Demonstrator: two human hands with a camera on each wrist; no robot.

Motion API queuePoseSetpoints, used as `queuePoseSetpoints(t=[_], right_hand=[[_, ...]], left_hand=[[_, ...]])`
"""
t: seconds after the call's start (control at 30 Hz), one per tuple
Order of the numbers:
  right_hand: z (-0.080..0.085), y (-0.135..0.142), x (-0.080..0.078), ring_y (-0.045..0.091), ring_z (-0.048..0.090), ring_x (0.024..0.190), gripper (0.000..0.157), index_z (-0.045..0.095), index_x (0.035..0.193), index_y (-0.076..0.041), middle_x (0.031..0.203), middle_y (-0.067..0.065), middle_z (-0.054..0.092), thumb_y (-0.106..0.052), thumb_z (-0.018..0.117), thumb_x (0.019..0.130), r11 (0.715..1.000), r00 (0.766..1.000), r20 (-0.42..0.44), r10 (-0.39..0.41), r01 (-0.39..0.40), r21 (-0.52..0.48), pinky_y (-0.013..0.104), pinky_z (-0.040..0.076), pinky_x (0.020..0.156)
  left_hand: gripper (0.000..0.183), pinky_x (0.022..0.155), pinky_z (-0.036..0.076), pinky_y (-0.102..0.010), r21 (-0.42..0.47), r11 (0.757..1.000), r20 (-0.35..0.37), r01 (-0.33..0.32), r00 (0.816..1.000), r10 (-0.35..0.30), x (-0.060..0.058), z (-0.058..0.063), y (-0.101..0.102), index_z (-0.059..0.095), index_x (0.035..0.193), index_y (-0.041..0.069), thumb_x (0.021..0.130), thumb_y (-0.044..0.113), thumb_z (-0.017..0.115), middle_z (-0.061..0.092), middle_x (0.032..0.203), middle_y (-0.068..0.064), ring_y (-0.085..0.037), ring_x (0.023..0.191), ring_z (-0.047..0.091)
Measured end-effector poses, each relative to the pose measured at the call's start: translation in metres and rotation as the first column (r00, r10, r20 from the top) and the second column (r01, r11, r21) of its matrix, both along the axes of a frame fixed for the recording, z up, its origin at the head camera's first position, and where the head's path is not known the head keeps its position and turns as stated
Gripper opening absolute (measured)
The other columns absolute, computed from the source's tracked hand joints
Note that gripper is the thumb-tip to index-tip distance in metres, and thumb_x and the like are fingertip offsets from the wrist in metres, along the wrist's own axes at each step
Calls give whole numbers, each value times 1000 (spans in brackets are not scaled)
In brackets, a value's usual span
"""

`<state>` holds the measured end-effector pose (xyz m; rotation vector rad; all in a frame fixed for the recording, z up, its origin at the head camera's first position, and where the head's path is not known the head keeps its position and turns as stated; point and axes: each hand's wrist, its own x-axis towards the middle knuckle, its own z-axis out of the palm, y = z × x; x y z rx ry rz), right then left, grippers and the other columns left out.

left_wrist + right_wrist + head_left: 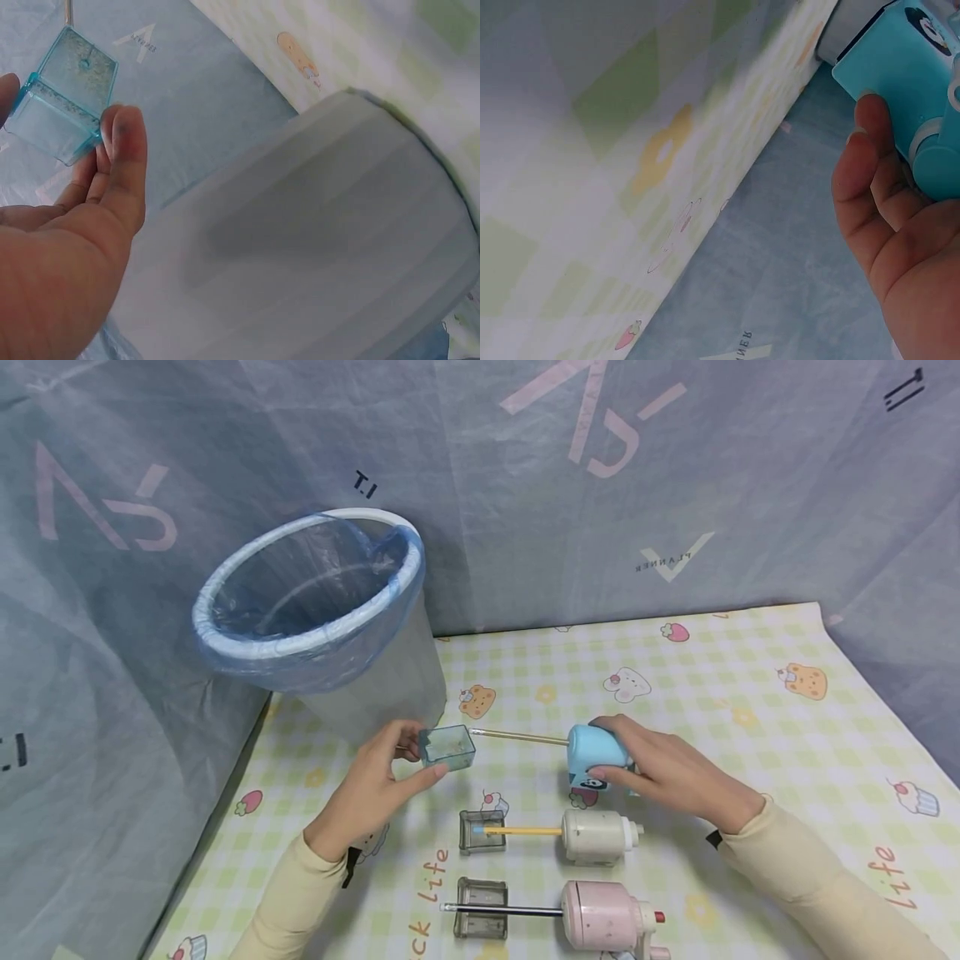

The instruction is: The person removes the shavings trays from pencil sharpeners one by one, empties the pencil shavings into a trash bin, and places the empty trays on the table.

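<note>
My left hand (386,781) pinches a clear teal shavings drawer (447,748) between thumb and fingers. In the left wrist view, pale shavings cling inside that drawer (79,71). On the right, my right hand (660,768) grips a blue pencil sharpener (596,752) with a penguin picture, its crank side showing in the right wrist view (900,75). A gold pencil (521,737) sticks out of the blue sharpener towards the drawer. Nearer me stand a cream sharpener (592,835) with a yellow pencil (525,831) and a pink sharpener (598,914) with a black pencil (532,911).
Two grey transparent drawers (482,832) lie under the ends of the yellow and black pencils. A white bin (390,685) with a blue liner stands at the back left, close to my left hand. Grey cloth (540,527) hangs behind the checked tablecloth (720,685).
</note>
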<state>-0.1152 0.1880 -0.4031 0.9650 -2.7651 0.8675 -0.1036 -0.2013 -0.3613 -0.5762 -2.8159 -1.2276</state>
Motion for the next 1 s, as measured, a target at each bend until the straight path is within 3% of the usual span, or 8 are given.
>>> queuePoseSetpoints(t=[0.2,1.0], right_hand=[[-2,1,-2,4,52,75,53,41,135,-27,106,-15,52,-47,64,92,1000,1000,-7,-14,14,11,26,47,64],[-13,-4,-5,3,52,72,55,45,131,-24,102,-13,55,-49,68,88,999,1000,0,6,-6,46,24,47,62]], left_hand=[[58,85,49,-36,14,1000,-9,-9,1000,9,-1,1,-5,50,127,10,87,46,71,56,105,-1,-19,95,58],[55,86,50,-34,21,1000,-54,-5,999,7,-2,3,-7,50,127,10,88,43,71,56,102,0,-13,93,57]])
